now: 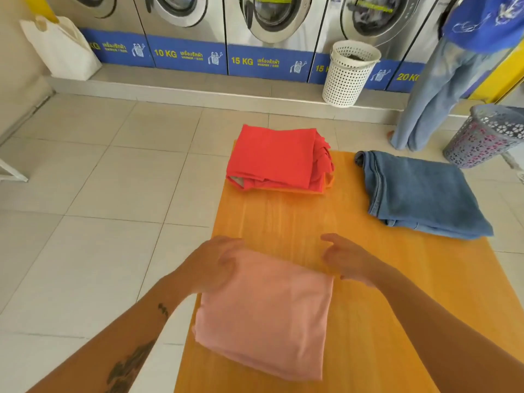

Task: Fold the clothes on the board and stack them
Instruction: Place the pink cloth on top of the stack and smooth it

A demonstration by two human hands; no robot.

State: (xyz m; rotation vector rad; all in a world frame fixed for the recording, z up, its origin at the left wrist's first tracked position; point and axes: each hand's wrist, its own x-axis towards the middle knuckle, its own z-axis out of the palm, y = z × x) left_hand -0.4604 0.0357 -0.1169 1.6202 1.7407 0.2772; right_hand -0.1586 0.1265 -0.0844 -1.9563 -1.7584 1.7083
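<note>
A folded pink garment (266, 316) lies at the near left of the orange board (368, 279). My left hand (215, 262) rests on the pink garment's far left corner, fingers spread and blurred. Just past the garment's far right corner, my right hand (346, 259) hovers with its fingers apart, holding nothing. A stack of folded red clothes (275, 157) sits at the board's far end, over something orange. Folded blue jeans (419, 194) lie on the board's far right edge, partly over the floor.
The board lies on a pale tiled floor (99, 194). Washing machines (269, 24) line the far wall. A white basket (348, 72) and a grey-pink basket (487, 134) stand at the far right beside a standing person (442, 89). A white bag (59, 46) leans at the far left.
</note>
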